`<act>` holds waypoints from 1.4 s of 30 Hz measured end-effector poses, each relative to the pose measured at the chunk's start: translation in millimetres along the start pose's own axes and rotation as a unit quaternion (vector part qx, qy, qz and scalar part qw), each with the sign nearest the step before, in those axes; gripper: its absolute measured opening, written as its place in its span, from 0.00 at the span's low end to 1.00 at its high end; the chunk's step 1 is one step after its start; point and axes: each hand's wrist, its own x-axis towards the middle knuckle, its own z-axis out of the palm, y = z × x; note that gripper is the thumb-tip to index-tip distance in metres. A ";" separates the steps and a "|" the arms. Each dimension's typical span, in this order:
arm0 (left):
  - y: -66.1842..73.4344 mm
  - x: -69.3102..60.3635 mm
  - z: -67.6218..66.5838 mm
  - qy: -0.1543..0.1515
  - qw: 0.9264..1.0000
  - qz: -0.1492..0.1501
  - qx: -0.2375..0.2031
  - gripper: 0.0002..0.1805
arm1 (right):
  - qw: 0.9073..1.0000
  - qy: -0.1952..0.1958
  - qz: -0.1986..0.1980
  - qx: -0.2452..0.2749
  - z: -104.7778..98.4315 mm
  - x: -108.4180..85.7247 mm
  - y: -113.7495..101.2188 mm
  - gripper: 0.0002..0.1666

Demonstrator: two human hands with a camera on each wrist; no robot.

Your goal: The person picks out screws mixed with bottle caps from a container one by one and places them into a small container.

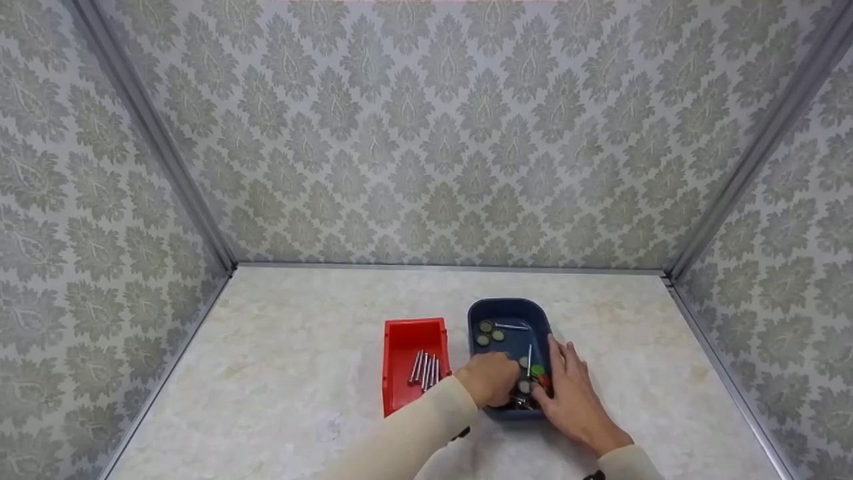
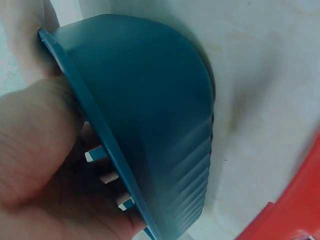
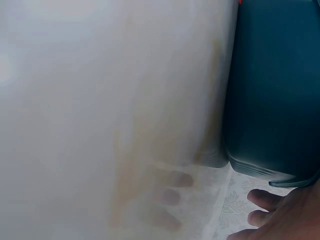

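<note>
The right hand's (image 1: 576,397) fingers lie loosely extended along the right wall of the blue bin (image 1: 508,307), apparently steadying it right of the red tray (image 1: 404,337) of metal bolts (image 1: 425,370), while the left hand (image 1: 492,379) reaches inside, its hold hidden.

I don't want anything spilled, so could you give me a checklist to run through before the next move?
1. Dark-blue, rounded plastic bin upright: ok.
2. Right hand steadying the bin: ok; it touches the bin's right side, thumb over the rim.
3. Left hand holding a piece: cannot tell; its fingers are hidden in the head view.
4. Red, rectangular plastic tray upright and apart from the bin: ok; several silver metal bolts lie inside.
5. Bin free of long, silver metal pieces: not ok; at least two lie there, among round, olive-green discs.
</note>
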 end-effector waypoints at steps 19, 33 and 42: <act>-13.0 -4.8 5.6 0.089 0.993 0.041 -0.069 0.07 | 1.000 0.013 -0.014 -0.007 1.7 0.0 -1.2 0.60; -23.1 -16.1 -2.3 0.154 0.973 0.009 -0.169 0.05 | 1.000 0.010 -0.002 -0.014 2.3 0.5 -2.6 0.61; -35.8 -33.6 -6.0 0.220 0.943 -0.013 -0.248 0.04 | 0.999 0.029 -0.012 -0.017 4.2 -2.5 -2.6 0.60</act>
